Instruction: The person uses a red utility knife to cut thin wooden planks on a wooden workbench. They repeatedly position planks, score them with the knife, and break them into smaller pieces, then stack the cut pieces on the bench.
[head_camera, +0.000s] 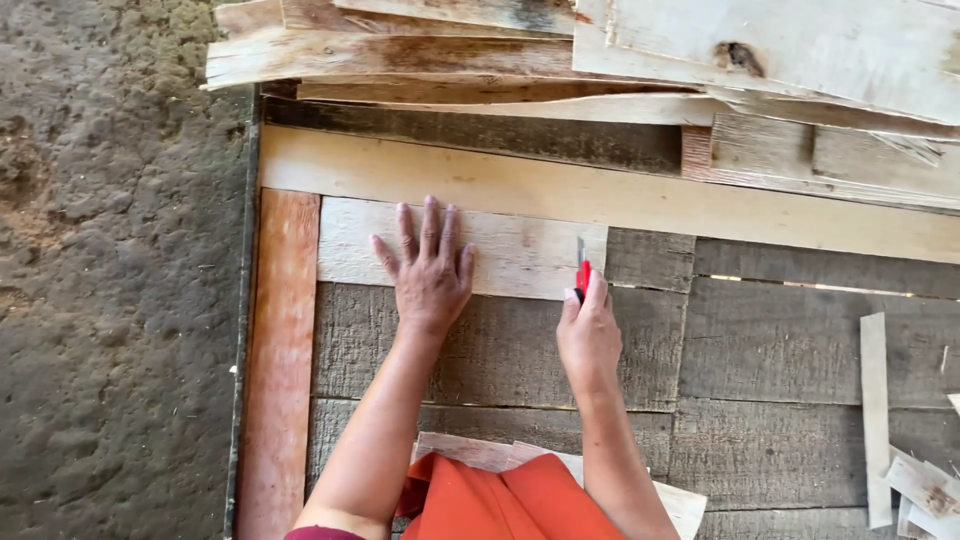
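My left hand (430, 268) lies flat, fingers spread, on a short pale wooden board (520, 255) that rests on a grey plank platform (780, 350). My right hand (588, 328) is closed around a red-handled cutter (581, 272) whose blade touches the board near its right end. A long pale plank (640, 195) runs along the far side of the short board. A reddish plank (282, 350) stands upright along the left side.
A stack of rough pale planks (620, 50) lies at the far edge. Thin wood offcuts (876, 420) lie at the right. Bare dirt ground (110, 280) spreads to the left of the platform. An orange cloth (510, 500) covers my lap, over more boards.
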